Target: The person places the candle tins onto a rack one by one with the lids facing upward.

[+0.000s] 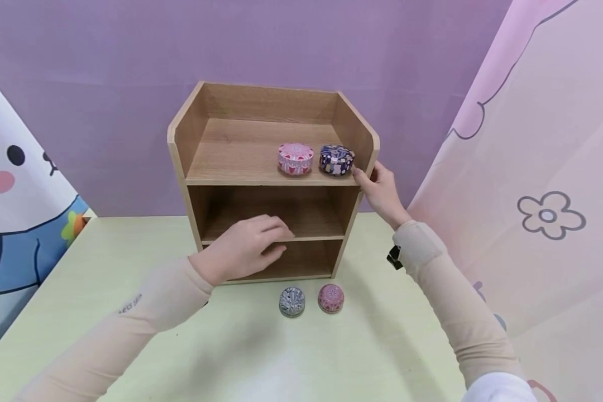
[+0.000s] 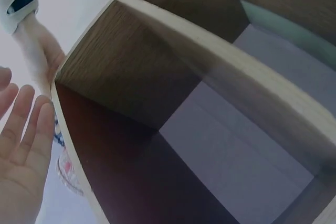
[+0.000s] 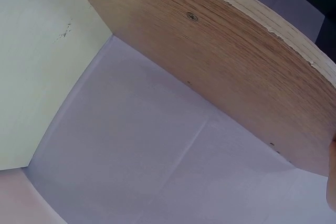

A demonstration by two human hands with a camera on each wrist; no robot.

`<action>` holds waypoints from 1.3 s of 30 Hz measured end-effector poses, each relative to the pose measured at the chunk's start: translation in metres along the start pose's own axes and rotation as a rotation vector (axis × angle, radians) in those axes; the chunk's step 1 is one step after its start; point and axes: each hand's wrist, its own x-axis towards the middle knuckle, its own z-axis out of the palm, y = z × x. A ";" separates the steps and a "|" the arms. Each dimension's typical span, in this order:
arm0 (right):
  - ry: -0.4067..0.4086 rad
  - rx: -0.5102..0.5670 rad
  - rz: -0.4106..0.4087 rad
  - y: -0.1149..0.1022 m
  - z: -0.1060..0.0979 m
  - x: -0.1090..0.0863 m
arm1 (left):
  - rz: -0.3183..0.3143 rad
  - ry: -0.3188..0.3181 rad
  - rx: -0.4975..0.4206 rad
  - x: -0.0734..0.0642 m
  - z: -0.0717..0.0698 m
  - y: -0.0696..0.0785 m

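A small wooden shelf unit (image 1: pixel 268 181) stands against the back wall. On its top board sit a pink patterned tin (image 1: pixel 295 159) and, to the right, a dark blue patterned tin (image 1: pixel 336 161). My right hand (image 1: pixel 384 195) grips the unit's right side panel (image 3: pixel 231 51), thumb at the front edge close to the blue tin. In front of the middle board hovers my left hand (image 1: pixel 253 245), holding nothing; its fingers (image 2: pixel 37 124) look fairly straight in the left wrist view. Below it on the table are a grey-white patterned tin (image 1: pixel 292 302) and a round pink tin (image 1: pixel 330 298).
The pale table (image 1: pixel 130 245) extends around the unit. Behind is a purple backdrop (image 1: pixel 281 44). Printed curtains close off both sides, one with a flower (image 1: pixel 550 215) on the right.
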 end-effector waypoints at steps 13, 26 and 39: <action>0.015 -0.001 0.003 -0.008 -0.001 -0.006 | 0.270 -0.168 0.333 -0.008 0.025 0.005; 0.016 -0.003 0.003 -0.001 -0.002 -0.002 | 0.310 -0.295 0.379 -0.020 0.054 0.007; 0.007 -0.007 -0.003 0.000 -0.001 -0.001 | 0.278 -0.400 0.386 -0.035 0.083 0.012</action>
